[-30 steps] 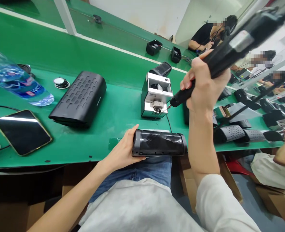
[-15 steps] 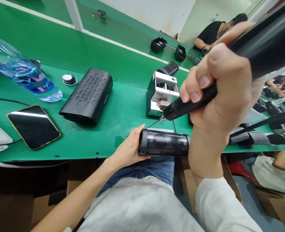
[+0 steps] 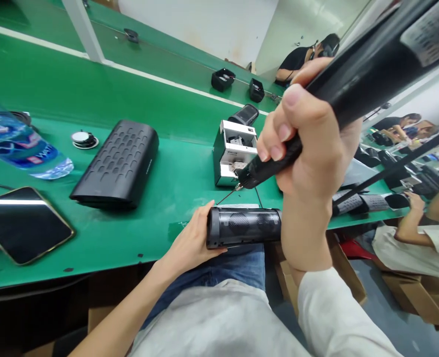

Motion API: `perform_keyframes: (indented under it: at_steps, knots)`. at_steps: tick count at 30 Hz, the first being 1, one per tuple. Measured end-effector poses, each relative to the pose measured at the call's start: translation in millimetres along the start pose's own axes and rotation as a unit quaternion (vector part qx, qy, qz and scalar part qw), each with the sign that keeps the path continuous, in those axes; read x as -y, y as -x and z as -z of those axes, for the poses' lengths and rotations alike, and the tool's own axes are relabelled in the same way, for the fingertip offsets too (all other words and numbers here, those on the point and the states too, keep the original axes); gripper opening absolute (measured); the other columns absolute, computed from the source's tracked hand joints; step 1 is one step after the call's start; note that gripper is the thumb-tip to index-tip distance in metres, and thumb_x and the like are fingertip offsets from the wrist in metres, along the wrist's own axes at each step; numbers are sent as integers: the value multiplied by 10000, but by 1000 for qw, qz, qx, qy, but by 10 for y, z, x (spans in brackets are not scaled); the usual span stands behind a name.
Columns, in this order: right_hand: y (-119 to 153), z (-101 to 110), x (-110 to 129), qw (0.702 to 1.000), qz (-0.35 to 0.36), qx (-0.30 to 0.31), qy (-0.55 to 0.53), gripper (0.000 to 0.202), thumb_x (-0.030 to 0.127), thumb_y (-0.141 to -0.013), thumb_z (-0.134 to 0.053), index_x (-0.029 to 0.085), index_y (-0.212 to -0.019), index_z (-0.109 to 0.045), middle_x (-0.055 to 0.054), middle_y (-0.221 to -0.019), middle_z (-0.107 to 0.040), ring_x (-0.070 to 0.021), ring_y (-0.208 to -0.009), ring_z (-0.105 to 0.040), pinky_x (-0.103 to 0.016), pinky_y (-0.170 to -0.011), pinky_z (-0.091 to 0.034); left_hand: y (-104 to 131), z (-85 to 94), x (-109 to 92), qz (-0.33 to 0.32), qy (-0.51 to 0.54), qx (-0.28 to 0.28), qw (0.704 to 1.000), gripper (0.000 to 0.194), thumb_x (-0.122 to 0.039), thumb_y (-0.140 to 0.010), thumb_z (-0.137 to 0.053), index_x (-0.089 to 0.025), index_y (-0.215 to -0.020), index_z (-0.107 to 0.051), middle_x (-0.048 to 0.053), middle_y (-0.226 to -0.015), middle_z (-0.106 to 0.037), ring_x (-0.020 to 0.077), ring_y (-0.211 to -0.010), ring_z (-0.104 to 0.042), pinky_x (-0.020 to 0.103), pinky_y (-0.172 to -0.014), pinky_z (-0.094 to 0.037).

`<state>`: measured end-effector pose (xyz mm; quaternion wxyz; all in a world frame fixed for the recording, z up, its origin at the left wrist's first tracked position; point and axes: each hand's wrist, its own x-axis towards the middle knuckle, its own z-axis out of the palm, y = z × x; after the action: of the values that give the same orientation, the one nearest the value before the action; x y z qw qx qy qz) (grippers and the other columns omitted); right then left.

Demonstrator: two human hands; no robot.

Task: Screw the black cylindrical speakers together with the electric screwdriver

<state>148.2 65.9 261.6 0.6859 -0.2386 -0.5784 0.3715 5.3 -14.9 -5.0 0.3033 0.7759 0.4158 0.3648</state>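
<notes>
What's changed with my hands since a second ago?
Your right hand brought the long black cylindrical screwdriver from the boxy black and white machine toward you and leftward; its bit now points to the far left corner of the black oblong perforated case. Nothing was grabbed or released. Your left hand still grips the case's left end.

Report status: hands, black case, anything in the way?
Left hand gripping left end of black case. Right hand around screwdriver, bit angled toward case's far edge. Possible obstruction: left fingertips near bit.

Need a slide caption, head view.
Left hand grips a black speaker, right hand holds a screwdriver at a green table.
</notes>
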Motion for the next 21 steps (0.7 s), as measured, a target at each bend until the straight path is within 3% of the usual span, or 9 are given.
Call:
perform_keyframes:
  at_steps: [8, 12, 14, 17, 21]
  knots:
    - [-189, 17, -71, 1000, -9, 5, 29, 154, 284, -895, -800, 329, -843, -662, 58, -613, -426, -158, -440, -409, -330, -413, -401, 0, 22, -42, 1, 12, -1, 1000, 1393, -246, -810, -1016, -327, -1833, -73, 251, -1751, -469, 511, -1640, -527, 738, -1291, -532]
    - [-439, 181, -24, 992, -54, -26, 111, 364, 512, -854, -952, 360, -982, -646, 40, -678, -524, -229, -578, -648, -324, -427, -517, 7, 23, -47, 8, 1, -2, 1000, 1408, -243, -806, -1016, -338, -1825, -50, 244, -1729, -482, 511, -1620, -548, 732, -1274, -553]
    - [-573, 282, 67, 988, -81, -34, 129, 424, 554, -831, -983, 366, -1027, -657, 27, -728, -580, -256, -661, -725, -323, -440, -555, 14, 19, -44, 7, -2, -2, 1000, 1397, -248, -806, -1014, -345, -1819, -56, 236, -1723, -487, 508, -1618, -553, 725, -1274, -557]
    - [-684, 448, 226, 988, -71, -53, 122, 396, 535, -844, -976, 353, -1008, -664, 18, -769, -614, -253, -692, -753, -305, -434, -557, 21, 15, -32, 8, -4, -4, 1000, 1367, -240, -810, -1005, -348, -1809, -78, 230, -1720, -493, 497, -1613, -564, 712, -1274, -562]
    - [-611, 634, 300, 994, -34, -76, 72, 331, 425, -864, -939, 307, -874, -630, 25, -756, -574, -188, -617, -692, -259, -410, -514, 13, 24, -30, 18, 3, -7, 1000, 1337, -251, -813, -1004, -340, -1808, -115, 226, -1712, -498, 486, -1613, -567, 697, -1278, -561]
